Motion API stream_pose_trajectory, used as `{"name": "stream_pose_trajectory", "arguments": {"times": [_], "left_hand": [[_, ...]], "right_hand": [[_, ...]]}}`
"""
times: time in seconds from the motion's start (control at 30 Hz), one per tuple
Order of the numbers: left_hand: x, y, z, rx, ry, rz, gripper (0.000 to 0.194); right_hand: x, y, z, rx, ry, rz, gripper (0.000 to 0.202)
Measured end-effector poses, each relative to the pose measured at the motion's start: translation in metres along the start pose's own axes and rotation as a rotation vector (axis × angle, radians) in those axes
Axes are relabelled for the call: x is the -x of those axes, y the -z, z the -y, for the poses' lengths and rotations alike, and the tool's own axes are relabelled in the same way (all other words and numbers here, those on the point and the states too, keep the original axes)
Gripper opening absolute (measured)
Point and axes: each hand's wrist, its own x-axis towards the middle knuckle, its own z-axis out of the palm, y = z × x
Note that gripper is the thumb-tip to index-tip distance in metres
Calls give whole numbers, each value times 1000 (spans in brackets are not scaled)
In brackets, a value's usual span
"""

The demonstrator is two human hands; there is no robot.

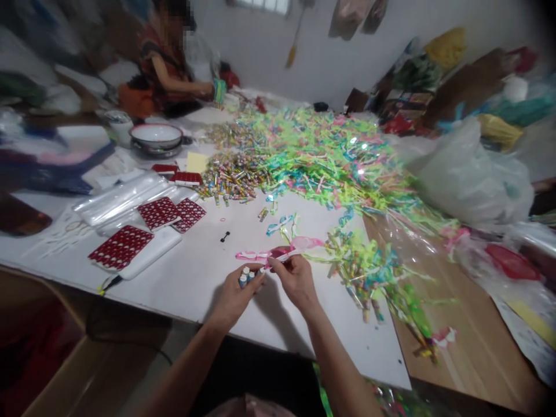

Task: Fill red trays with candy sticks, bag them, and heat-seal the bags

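Note:
My left hand (234, 292) is closed around several small cylinders (247, 278) with white ends, above the near part of the white table. In a pinch, my right hand (299, 281) holds a pink-and-white plastic strip (304, 243) that trails off to the right. The strip meets my left fingertips, where one more white end shows; whether they are joined, I cannot tell. Just beyond my hands lie blue and green strips (282, 226) and a single small cylinder (263, 214). To the right is a heap of colourful cylinders with green and blue strips (365, 269).
Farther back are a pile of small cylinders (234, 176) and a large heap of green strips (321, 153). Red patterned packets (121, 248), clear plastic sleeves (121, 200) and a white bowl (156, 134) lie left. Another person (167, 75) works at the far left. A stuffed plastic bag (478, 174) stands right.

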Motion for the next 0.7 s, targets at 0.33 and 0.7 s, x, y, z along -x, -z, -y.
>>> {"name": "stream_pose_trajectory", "arguments": {"times": [0.33,0.7], "left_hand": [[0,-10,5,-221,-42,-69,29],[4,-14,3,-179,-25,40,30]], "right_hand": [[8,5,-14,-22,-59,-37,19],[16,7,-38,-293,-212,44,24]]}}
